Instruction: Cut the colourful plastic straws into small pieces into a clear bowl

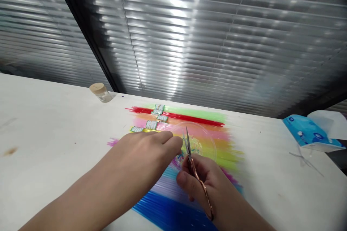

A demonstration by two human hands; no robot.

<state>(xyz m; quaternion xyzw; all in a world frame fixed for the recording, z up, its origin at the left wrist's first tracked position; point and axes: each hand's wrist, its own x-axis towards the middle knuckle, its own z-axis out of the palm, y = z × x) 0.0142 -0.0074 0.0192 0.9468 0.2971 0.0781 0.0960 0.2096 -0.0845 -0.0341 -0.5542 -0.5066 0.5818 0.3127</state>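
My right hand grips a pair of small scissors with copper-coloured handles, its blades pointing up and away from me. Beside the blades, my left hand is closed with its fingertips bent down; what they pinch is hidden. Both hands are over a clear round dish that holds many small colourful clippings. Beneath the dish lie long thin plastic strands sorted by colour, among them red strands, yellow strands and blue strands.
Patterned paper labels wrap the strands near their left ends. On the white table, a jar with a wooden lid stands at the back left. A blue tissue pack lies at the right. Window blinds rise behind the table.
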